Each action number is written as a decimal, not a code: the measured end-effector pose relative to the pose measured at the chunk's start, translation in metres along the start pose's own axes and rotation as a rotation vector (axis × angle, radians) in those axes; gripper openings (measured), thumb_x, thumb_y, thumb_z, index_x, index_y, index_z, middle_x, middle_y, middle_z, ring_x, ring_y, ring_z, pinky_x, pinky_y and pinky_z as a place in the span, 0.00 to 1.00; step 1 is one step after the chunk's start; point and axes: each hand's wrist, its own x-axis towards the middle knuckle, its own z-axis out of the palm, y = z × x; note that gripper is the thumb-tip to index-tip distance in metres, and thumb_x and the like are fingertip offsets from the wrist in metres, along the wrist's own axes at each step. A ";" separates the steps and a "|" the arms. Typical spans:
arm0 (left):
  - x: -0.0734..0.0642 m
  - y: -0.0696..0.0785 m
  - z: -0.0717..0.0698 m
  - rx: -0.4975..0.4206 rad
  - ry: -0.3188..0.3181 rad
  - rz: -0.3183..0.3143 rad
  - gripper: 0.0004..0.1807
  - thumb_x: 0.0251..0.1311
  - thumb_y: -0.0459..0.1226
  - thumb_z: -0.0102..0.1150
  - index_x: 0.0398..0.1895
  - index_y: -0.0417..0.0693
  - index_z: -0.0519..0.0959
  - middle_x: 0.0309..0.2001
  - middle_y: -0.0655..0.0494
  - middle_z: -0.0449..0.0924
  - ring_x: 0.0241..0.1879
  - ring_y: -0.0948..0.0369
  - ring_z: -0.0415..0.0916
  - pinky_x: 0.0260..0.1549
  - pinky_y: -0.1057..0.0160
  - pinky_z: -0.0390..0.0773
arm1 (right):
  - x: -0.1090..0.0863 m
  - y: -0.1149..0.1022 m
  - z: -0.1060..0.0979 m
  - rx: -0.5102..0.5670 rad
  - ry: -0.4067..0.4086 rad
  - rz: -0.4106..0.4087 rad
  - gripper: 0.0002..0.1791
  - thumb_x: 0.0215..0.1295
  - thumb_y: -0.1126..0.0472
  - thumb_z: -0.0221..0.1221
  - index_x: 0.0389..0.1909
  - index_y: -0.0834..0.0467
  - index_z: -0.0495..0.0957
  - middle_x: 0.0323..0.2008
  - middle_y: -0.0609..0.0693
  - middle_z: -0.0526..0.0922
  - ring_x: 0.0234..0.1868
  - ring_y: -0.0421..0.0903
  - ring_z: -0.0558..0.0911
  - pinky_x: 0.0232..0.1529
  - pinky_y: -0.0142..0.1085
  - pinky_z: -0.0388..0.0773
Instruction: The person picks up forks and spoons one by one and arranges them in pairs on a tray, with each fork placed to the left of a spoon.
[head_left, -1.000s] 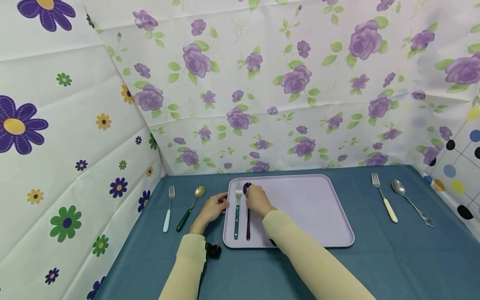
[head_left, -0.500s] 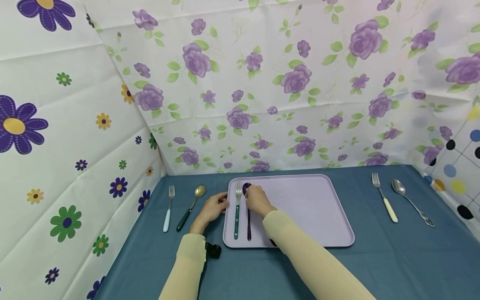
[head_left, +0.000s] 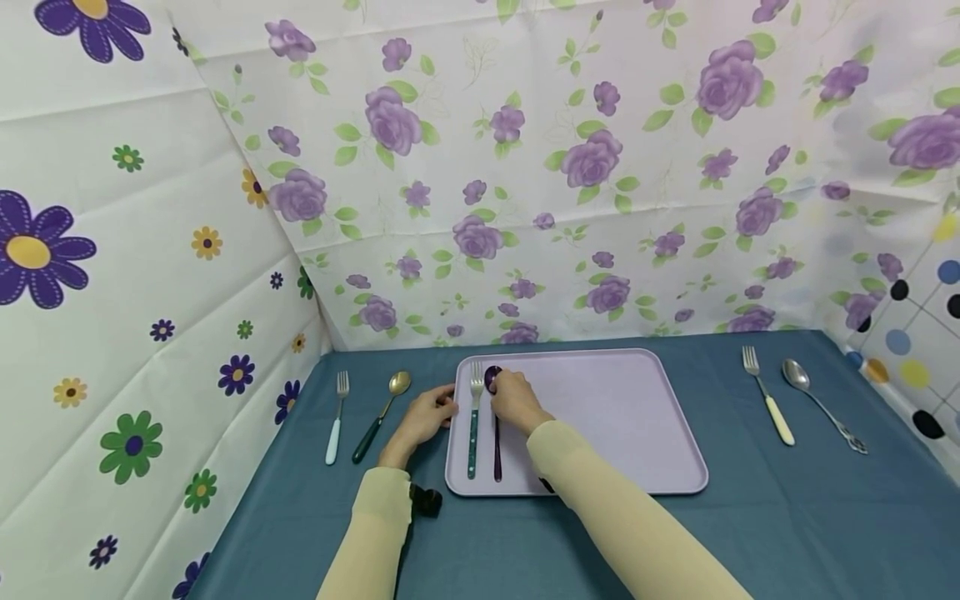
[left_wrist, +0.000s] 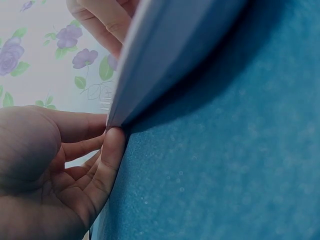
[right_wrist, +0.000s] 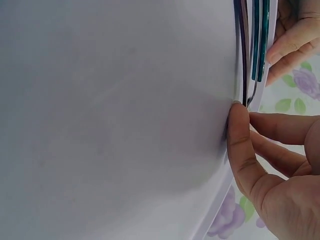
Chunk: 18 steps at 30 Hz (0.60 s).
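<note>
A pale lilac tray (head_left: 607, 417) lies on the table. Along its left side rests a fork (head_left: 473, 442) with a green handle, tines pointing away. Just right of it lies a dark purple spoon (head_left: 497, 454), roughly parallel. My right hand (head_left: 517, 402) pinches the spoon near its bowl; in the right wrist view thumb and fingertips meet on the thin stem (right_wrist: 244, 55), and the bowl is hidden there. My left hand (head_left: 427, 415) holds the tray's left rim (left_wrist: 120, 95), with a fingertip low against the outer wall in the left wrist view.
Left of the tray lie a fork (head_left: 334, 429) with a light blue handle and a gold spoon (head_left: 371, 433) with a dark green handle. On the right are a cream-handled fork (head_left: 777, 414) and a silver spoon (head_left: 821, 404). Flowered cloth (head_left: 525, 192) hangs behind.
The lower end of the purple spoon's handle has shifted very slightly to the right since the first frame. Both hands stay in place.
</note>
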 end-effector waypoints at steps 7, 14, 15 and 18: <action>0.000 -0.001 0.002 0.001 -0.001 0.001 0.26 0.74 0.32 0.56 0.74 0.35 0.71 0.43 0.48 0.78 0.40 0.59 0.78 0.40 0.61 0.86 | -0.002 0.001 -0.002 0.022 -0.003 -0.002 0.16 0.62 0.75 0.62 0.50 0.69 0.86 0.51 0.64 0.86 0.51 0.58 0.85 0.50 0.47 0.85; -0.001 -0.001 0.002 0.007 0.002 0.008 0.26 0.74 0.32 0.55 0.73 0.33 0.70 0.43 0.47 0.78 0.40 0.58 0.79 0.39 0.61 0.86 | -0.004 0.004 -0.008 0.021 -0.001 -0.016 0.08 0.69 0.68 0.63 0.44 0.66 0.88 0.44 0.60 0.88 0.40 0.53 0.85 0.43 0.44 0.85; -0.001 -0.001 0.002 0.008 0.002 0.006 0.26 0.75 0.32 0.55 0.73 0.33 0.70 0.43 0.47 0.78 0.40 0.58 0.79 0.39 0.61 0.86 | -0.004 0.004 -0.009 0.024 -0.004 -0.019 0.08 0.70 0.67 0.63 0.44 0.66 0.88 0.43 0.60 0.88 0.39 0.51 0.85 0.42 0.44 0.85; 0.000 -0.001 0.002 0.009 0.003 0.005 0.26 0.75 0.31 0.55 0.73 0.33 0.70 0.44 0.46 0.78 0.41 0.57 0.79 0.40 0.61 0.86 | -0.003 0.007 -0.015 0.041 -0.008 -0.025 0.08 0.70 0.66 0.64 0.44 0.65 0.88 0.41 0.58 0.88 0.36 0.48 0.83 0.39 0.40 0.84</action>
